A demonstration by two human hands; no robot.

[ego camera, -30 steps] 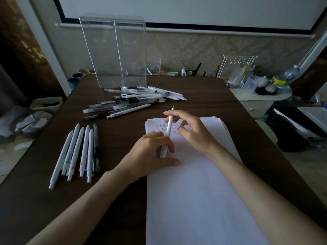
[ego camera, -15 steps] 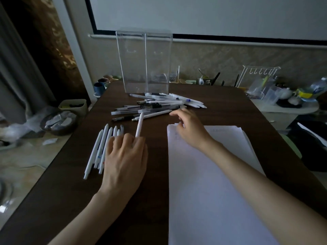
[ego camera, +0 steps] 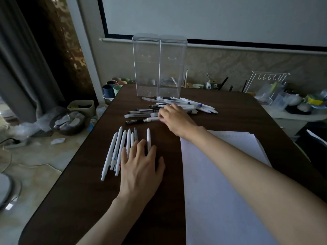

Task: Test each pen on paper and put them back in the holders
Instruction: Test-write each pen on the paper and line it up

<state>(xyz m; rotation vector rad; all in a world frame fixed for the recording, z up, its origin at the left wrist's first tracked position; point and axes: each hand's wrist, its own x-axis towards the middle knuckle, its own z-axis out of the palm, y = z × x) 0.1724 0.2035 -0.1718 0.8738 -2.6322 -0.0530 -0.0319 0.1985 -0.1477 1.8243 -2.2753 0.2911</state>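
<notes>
The right hand (ego camera: 177,119) is reaching forward past the top corner of the paper (ego camera: 221,191) into the loose pile of pens (ego camera: 191,104), and its curled fingers are coming down on a white pen at the near edge (ego camera: 151,119). That pen is lying crosswise, its long axis running left to right, with its free end pointing left and the rest disappearing under the fingers. The back of the hand is hiding the fingertips, so I cannot tell whether the pinch is closing or only touching. This hand is clearly the nearer one to the pile, so lifting the pen looks like its job. The left hand (ego camera: 141,167) is lying flat with straight, spread fingers, gripping nothing. It is resting on the near end of a lone white pen (ego camera: 149,137) just right of the sorted row of pens (ego camera: 115,152), all of which are pointing away from the person. The two clear holders (ego camera: 159,68) are standing upright just behind the pile, and no pens are showing inside them. Everything is sitting on a dark wooden table (ego camera: 88,200) in a dim room. Coloured cups (ego camera: 113,87) are crowding the far left corner, a wire rack (ego camera: 269,80) is standing off to the right, and a grey curtain (ego camera: 26,59) is hanging on the left.
</notes>
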